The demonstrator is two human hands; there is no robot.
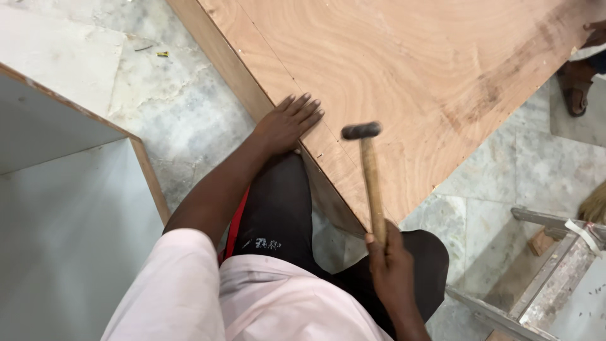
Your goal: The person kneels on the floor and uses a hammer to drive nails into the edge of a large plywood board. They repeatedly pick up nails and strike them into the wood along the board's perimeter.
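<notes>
Left hand (pixel 289 122): was laid flat and pretty much fully open, fingers together and stretched out, palm pressed on the plywood sheet (pixel 404 69) right near its long edge.
Right hand (pixel 390 265): was closed tight round the bottom end of the hammer (pixel 369 170) handle, fist shut on it.
Hammer: was held raised over the board, just to the side of the left hand's fingertips; dark metal head, a bit blurred, on a plain straight wooden handle.
Plywood sheet: big flat reddish-brown panel with wavy grain, a thin pencil-like line seen running close to the edge, some dark smudges toward the far corner.
Floor (pixel 183 107): grey-white marbled stone tiles, dusty looking.
Cabinet (pixel 69 189): pale smooth panels with raw wood edging, seen off to the left.
</notes>
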